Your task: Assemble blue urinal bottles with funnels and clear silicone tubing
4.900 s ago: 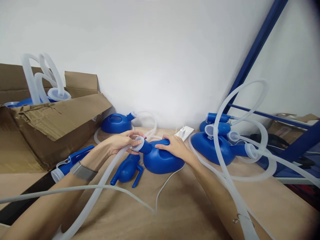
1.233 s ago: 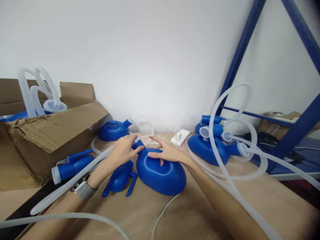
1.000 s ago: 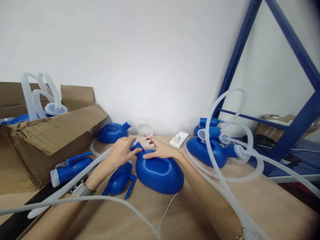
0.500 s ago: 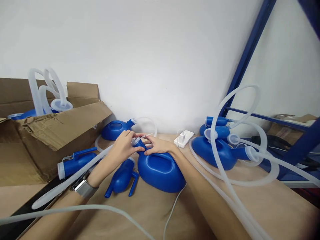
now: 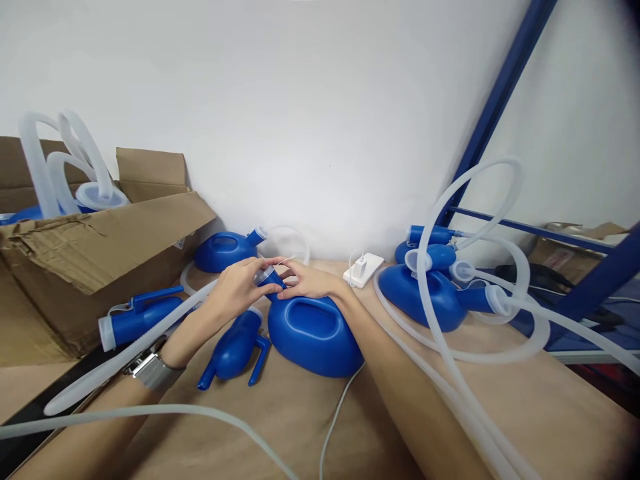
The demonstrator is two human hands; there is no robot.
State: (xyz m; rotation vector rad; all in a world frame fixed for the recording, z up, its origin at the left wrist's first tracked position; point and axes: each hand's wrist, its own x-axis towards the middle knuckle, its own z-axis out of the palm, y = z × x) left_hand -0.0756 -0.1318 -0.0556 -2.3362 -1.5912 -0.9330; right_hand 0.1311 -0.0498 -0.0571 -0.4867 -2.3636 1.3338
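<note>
A large blue plastic bottle (image 5: 315, 340) with a loop handle lies at the middle of the brown-covered table. My left hand (image 5: 239, 285), with a watch on the wrist, is closed round the clear lid (image 5: 261, 275) at the bottle's neck. From the right, my right hand (image 5: 304, 280) grips the neck just below, its thumb near the left thumb. A thin white strap sticks up between the hands. Beneath my left wrist lies a smaller blue bottle (image 5: 234, 350) with a bar handle. A clear hose (image 5: 135, 353) passes under my left forearm.
An open cardboard box (image 5: 145, 233) with hoses and blue bottles stands at the left. Another blue bottle (image 5: 225, 252) lies behind my hands. A white power strip (image 5: 364, 269) is near the wall. Several bottles with looping hoses (image 5: 420, 293) lie at the right, beside a blue rack (image 5: 493, 107).
The view has shifted slightly, so the table's things appear a little further left and up. Both hands remain on the bottle's neck, and the fingers have moved only slightly.
</note>
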